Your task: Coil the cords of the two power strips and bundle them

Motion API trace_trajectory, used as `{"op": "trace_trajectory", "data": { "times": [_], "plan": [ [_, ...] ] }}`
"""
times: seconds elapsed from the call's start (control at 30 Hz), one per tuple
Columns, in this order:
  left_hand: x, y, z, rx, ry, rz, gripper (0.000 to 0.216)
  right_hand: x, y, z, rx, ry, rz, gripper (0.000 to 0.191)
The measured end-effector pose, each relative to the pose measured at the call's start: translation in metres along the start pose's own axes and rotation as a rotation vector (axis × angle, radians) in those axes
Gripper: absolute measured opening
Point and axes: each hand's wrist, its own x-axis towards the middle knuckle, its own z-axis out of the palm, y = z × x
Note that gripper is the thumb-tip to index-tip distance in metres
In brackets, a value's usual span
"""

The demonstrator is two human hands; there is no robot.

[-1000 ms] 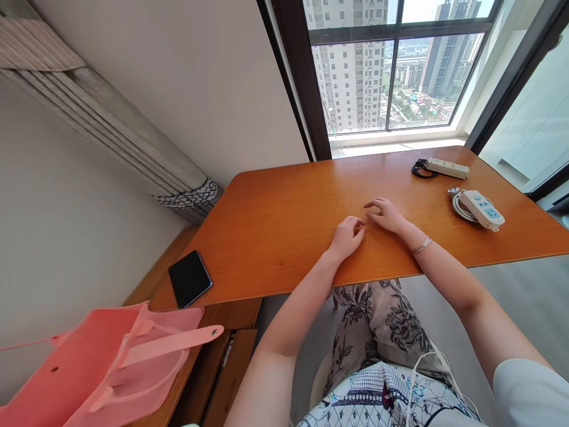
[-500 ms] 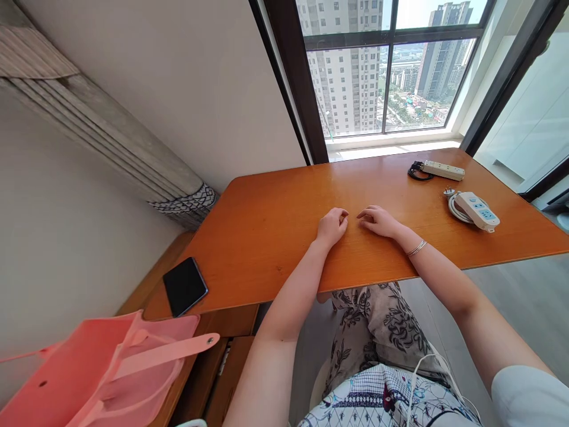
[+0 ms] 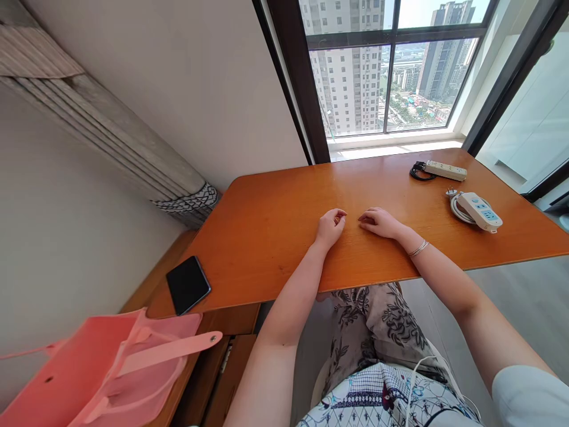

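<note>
Both my hands rest on the orange wooden table (image 3: 275, 237), near its middle and a short gap apart. My left hand (image 3: 330, 226) lies on its side with the fingers curled loosely inward, and nothing shows in them. My right hand (image 3: 380, 222) lies palm down with the fingers stretched out on the wood, holding nothing. A thin silver bracelet (image 3: 419, 248) sits on my right wrist.
Two white power strips lie at the table's right: one with blue sockets and a coiled cord (image 3: 479, 211), one further back (image 3: 445, 171) by the window. A black phone (image 3: 187, 284) lies on the lower side cabinet, with a pink bag (image 3: 102, 373) in front of it.
A second ago my fingertips touched each other. My left hand has since drawn a little to the left and curled, leaving a gap between the hands.
</note>
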Motion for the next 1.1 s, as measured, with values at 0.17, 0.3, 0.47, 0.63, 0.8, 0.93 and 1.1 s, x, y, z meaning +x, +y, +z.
{"op": "trace_trajectory", "data": {
  "times": [0.17, 0.3, 0.47, 0.63, 0.8, 0.93, 1.1],
  "plan": [
    [-0.001, 0.002, 0.0, 0.003, -0.018, -0.019, 0.012, 0.0, -0.001, 0.0, -0.011, -0.007, -0.006, 0.022],
    [-0.001, 0.004, -0.001, 0.005, -0.06, -0.013, 0.013, 0.0, -0.001, -0.001, -0.018, -0.011, -0.004, 0.021],
    [-0.001, 0.003, 0.0, 0.002, -0.071, -0.006, 0.014, 0.0, -0.002, -0.002, -0.01, -0.01, -0.011, 0.02],
    [-0.003, 0.007, -0.001, -0.006, -0.093, -0.021, 0.014, -0.001, -0.003, -0.003, -0.015, -0.008, -0.004, 0.019],
    [-0.004, 0.012, -0.002, -0.018, -0.123, -0.047, 0.015, -0.001, -0.005, -0.004, -0.018, -0.018, 0.003, 0.019],
    [-0.004, 0.011, -0.002, -0.011, -0.139, -0.034, 0.013, -0.002, -0.006, -0.004, -0.022, -0.012, -0.006, 0.019],
    [-0.004, 0.009, -0.002, 0.012, -0.155, -0.009, 0.014, -0.003, -0.006, -0.004, -0.016, -0.008, -0.015, 0.019]
  ]
}}
